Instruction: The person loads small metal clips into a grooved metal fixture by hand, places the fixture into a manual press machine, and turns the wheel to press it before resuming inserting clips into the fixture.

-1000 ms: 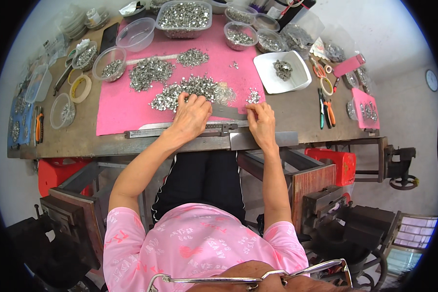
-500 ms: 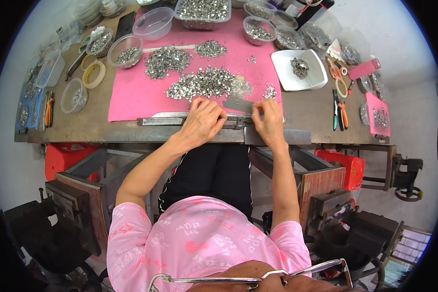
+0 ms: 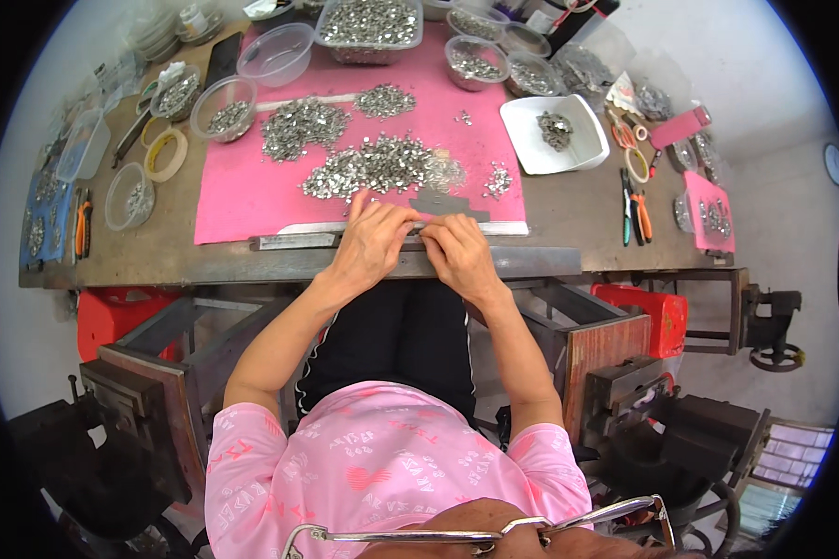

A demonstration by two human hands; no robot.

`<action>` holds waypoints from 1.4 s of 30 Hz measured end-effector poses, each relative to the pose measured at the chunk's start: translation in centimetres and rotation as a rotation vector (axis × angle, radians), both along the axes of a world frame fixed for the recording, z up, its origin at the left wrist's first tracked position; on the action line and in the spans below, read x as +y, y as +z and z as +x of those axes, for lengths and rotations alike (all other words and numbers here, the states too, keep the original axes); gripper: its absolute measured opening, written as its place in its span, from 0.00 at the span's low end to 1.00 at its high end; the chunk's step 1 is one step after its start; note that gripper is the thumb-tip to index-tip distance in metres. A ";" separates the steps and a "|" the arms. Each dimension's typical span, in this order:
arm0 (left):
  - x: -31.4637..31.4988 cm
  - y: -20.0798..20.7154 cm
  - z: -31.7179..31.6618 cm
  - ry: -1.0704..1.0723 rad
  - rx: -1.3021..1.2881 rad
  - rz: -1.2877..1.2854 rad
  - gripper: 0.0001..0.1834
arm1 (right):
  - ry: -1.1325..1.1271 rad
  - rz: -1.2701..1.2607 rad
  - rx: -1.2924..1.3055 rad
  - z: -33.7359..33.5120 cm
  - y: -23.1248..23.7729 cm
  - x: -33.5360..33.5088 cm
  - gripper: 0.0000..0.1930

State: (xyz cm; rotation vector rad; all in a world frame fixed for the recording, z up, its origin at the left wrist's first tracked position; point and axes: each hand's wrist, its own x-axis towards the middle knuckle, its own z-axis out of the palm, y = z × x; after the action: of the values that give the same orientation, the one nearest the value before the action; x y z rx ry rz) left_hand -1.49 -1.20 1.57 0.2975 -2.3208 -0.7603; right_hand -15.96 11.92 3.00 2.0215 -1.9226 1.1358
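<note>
Now your left hand [image 3: 371, 239] and right hand [image 3: 460, 252] nearly meet, fingertips pinched narrow, on what I can't tell, with plenty of metal pieces [image 3: 373, 168] left loose.

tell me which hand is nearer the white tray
Right. The right hand is below and left of the white tray in the picture; the left hand is farther left, beside the right hand.
</note>
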 end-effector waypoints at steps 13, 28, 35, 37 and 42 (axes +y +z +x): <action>0.6 0.4 -0.2 0.095 0.003 -0.045 0.11 | -0.612 0.072 0.044 -7.9 -2.0 1.1 0.07; 0.5 0.0 0.8 0.135 0.131 0.017 0.04 | -0.538 0.246 -0.210 -9.2 -0.6 1.1 0.05; 0.4 -0.3 0.9 0.142 0.187 0.015 0.04 | -0.489 0.224 -0.411 -5.9 2.1 1.5 0.04; 0.5 -0.2 0.8 0.140 0.188 0.013 0.04 | -0.351 0.147 -0.439 -3.8 2.2 1.5 0.04; 0.5 -0.3 0.7 0.135 0.193 0.009 0.04 | -0.203 0.061 -0.482 0.1 -0.4 1.1 0.04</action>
State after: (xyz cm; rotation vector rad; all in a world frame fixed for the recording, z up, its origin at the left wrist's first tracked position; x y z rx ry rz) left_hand -0.78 -0.70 1.32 0.3645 -2.0946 -0.7004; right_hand -15.83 12.98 2.59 1.6307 -2.3352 1.6375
